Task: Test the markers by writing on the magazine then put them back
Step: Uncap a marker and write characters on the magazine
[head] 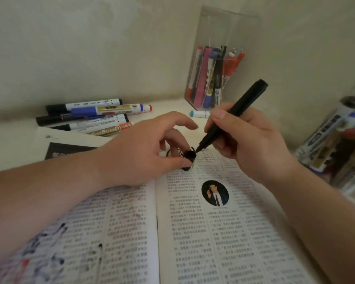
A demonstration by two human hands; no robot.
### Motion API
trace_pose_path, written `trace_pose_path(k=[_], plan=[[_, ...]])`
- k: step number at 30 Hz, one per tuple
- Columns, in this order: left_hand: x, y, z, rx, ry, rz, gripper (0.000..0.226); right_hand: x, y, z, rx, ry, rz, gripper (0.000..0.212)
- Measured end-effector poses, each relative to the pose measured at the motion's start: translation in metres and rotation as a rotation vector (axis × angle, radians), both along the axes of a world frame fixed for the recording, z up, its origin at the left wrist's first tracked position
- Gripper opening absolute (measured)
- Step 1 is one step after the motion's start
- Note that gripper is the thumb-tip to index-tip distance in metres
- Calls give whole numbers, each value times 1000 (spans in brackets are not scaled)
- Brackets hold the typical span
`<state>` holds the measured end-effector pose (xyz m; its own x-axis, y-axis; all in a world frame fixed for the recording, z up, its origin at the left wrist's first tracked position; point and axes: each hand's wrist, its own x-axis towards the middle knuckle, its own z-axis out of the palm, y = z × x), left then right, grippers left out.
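The right hand (252, 140) pinches a slim matte black marker (232, 117), its pointed tip touching the top of the open magazine (213, 232), whose thin printed pages lie flat. The left hand (139, 152) holds the stubby cylindrical black cap (190, 158) against the page beside the tip.

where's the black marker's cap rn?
Head view, centre: left hand pinches the cap at the far end of the magazine, beside the black marker tip in the right hand.
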<state>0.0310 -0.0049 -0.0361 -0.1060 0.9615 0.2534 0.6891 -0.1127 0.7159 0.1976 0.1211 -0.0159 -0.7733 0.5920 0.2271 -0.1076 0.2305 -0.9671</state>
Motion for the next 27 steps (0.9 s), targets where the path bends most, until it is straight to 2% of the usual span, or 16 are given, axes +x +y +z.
trace_pose_path(k=[2,4,6,9,12,14,17,20,24,27], plan=[[2,-1,2,-16,-5,-12,57,-3,-4,-2,26,42,15,22],[3,-2,4,-19,4,-15,58,-4,-4,-5,97,20,25,24],[3,-2,3,-26,11,-6,56,-4,-3,-7,202,-58,29,28],[2,-1,2,-17,28,15,50,-4,-7,-7,337,-243,17,22],[1,-1,3,-24,48,34,46,-3,-11,-4,376,-311,-5,25],[0,0,3,-25,43,34,45,-3,-12,-3,398,-287,-7,23],[0,1,1,-5,36,20,40,-2,-9,-2,363,-116,-1,30],[-2,2,-1,-8,31,0,34,-3,-4,-3,304,66,-21,18],[-5,5,-5,-13,103,-32,20,-3,-5,-2,339,73,-30,16],[-5,7,-6,35,111,-54,32,-3,-7,-1,341,70,-15,13]])
